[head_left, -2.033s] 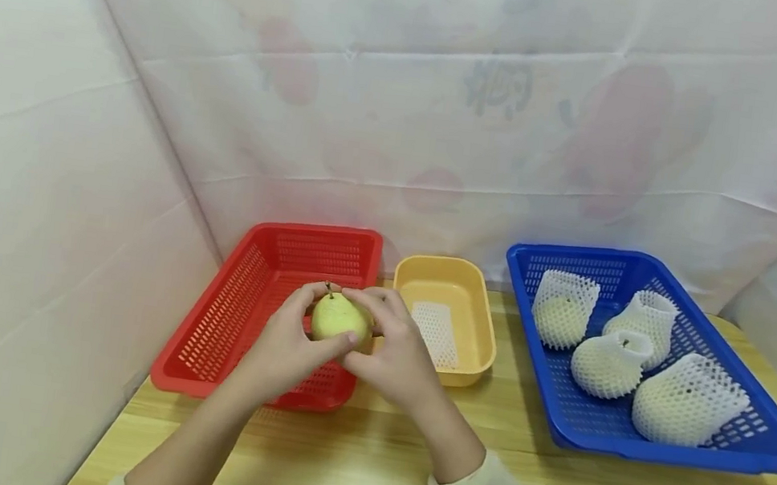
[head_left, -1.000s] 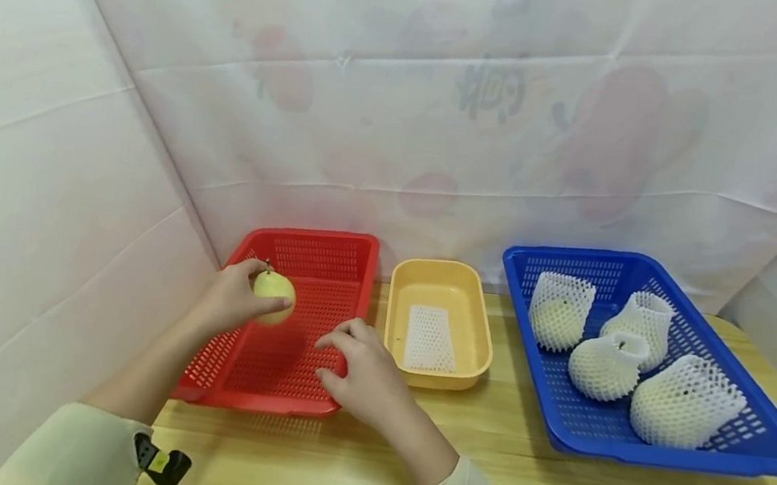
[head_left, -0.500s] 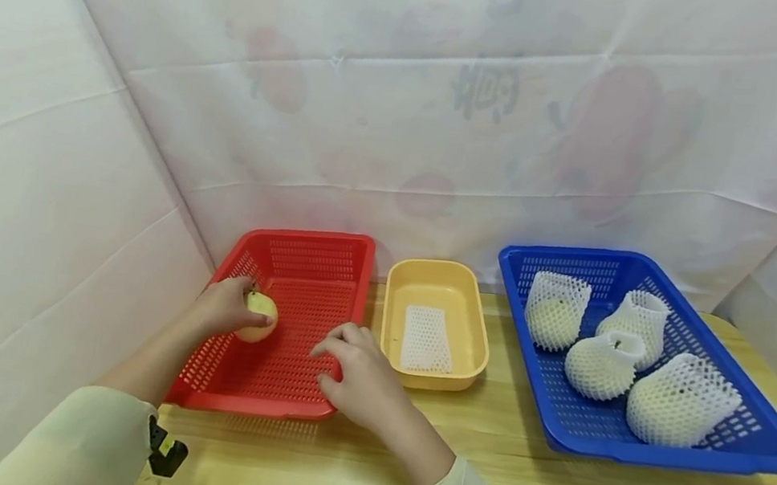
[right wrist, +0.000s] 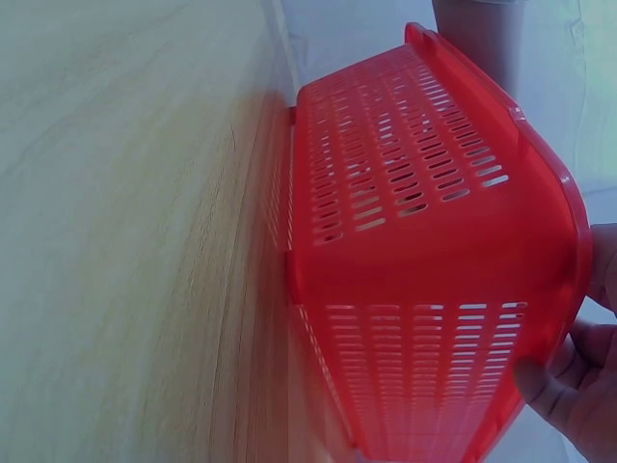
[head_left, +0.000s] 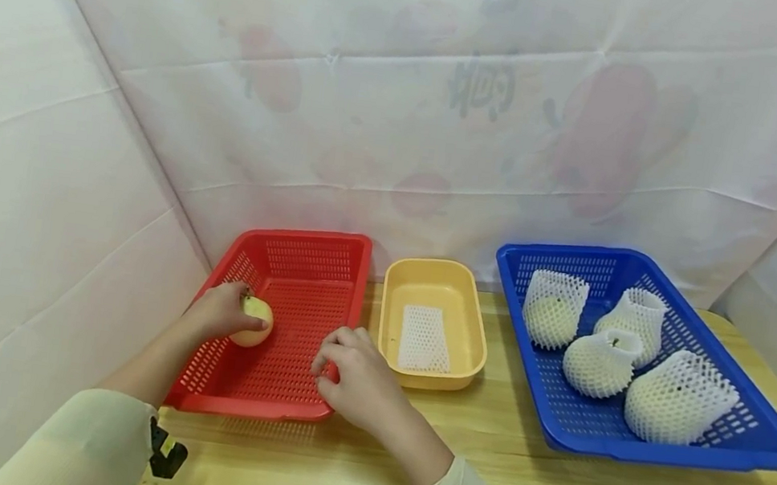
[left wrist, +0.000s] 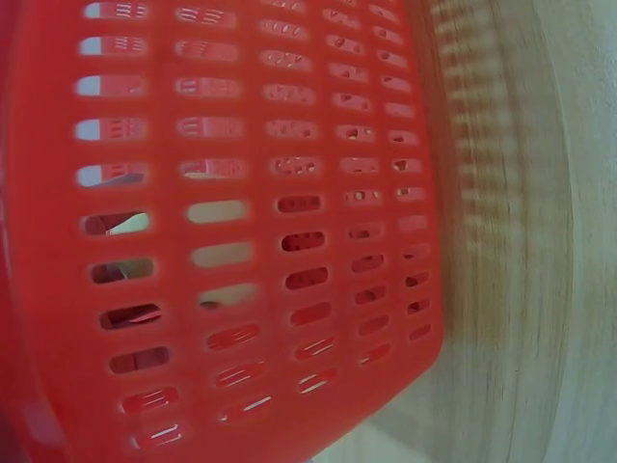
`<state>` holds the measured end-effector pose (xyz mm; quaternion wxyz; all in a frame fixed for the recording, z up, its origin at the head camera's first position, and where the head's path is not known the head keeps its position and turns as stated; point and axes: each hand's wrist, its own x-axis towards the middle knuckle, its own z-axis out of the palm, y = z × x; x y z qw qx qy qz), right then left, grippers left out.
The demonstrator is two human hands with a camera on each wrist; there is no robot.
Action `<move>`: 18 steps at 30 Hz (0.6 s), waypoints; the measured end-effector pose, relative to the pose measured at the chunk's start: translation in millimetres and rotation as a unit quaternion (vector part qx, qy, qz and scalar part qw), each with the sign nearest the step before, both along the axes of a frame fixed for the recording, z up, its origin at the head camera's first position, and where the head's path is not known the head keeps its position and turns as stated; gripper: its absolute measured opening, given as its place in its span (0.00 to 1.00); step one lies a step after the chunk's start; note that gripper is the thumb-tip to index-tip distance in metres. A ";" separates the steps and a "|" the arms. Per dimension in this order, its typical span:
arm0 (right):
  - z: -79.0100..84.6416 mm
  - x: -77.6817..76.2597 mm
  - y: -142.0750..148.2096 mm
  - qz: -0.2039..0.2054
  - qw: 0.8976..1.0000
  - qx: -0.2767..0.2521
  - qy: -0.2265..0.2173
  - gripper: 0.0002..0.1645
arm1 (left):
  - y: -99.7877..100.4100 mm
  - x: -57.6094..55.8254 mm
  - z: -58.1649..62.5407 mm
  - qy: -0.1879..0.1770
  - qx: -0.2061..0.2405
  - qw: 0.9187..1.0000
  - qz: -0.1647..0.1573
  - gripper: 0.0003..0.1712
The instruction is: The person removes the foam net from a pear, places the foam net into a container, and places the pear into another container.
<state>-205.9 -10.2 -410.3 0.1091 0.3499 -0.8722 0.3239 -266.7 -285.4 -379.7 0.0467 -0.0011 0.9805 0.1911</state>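
Observation:
In the head view, my left hand grips a bare yellow-green pear low inside the red basket, near its left wall. The fingers lie behind the pear and the thumb crosses its front. My right hand is at the basket's right rim, fingers loosely bent and holding nothing. In the right wrist view, the thumb of that hand overlaps the red basket's wall; I cannot tell whether it touches. Slotted red wall fills most of the left wrist view, hiding the left hand and pear.
A yellow tray with a flat white foam net stands right of the red basket. Farther right, a blue basket holds several pears in foam nets. All stand on a wooden table before white cloth walls.
Both hands held the pear at first. The right hand let go and moved down to the basket's right rim, while the left carried the pear left and lowered it into the red basket.

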 end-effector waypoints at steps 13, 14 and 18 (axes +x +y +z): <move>0.4 0.2 0.0 0.000 1.000 0.004 -0.005 0.10 | -3.9 -1.7 2.3 0.017 0.015 1.000 0.001 0.36; 0.4 0.3 0.0 0.000 1.000 0.005 -0.005 0.10 | -4.1 -1.9 2.6 0.019 0.016 1.000 0.002 0.36; 0.8 0.6 -0.1 -0.001 1.000 0.005 -0.006 0.10 | -5.1 -2.5 4.4 0.025 0.019 1.000 0.001 0.35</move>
